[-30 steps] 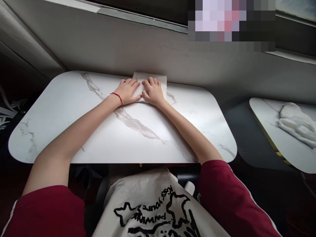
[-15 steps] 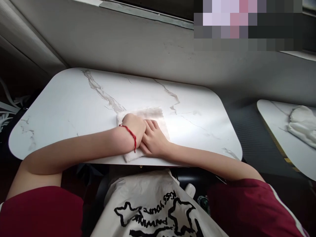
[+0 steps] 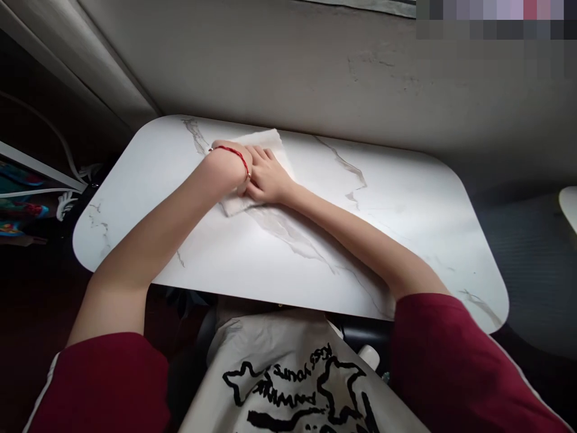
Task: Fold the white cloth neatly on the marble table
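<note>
A white cloth point(image 3: 235, 205) lies flat on the white marble-patterned table point(image 3: 288, 264), near its far edge. My left hand point(image 3: 241, 154), bent sharply at the wrist with a red cord bracelet point(image 3: 237, 155) around it, presses down on the cloth; its fingers are hidden from me. Against it, my right hand point(image 3: 269, 174) rests palm down on the cloth with the fingers stretched forward and slightly apart. The two hands touch, and parts of the cloth show above and below them.
A pale padded wall point(image 3: 270, 66) rises behind the table. At the right, the edge of another white table point(image 3: 568, 204) shows. White cables point(image 3: 67, 204) and a white bar are beside the left end. A printed apron point(image 3: 288, 367) covers my lap.
Both hands and the cloth have moved away from me, from the near edge toward the far edge of the table. The view has turned, so the second table is mostly out of sight.
</note>
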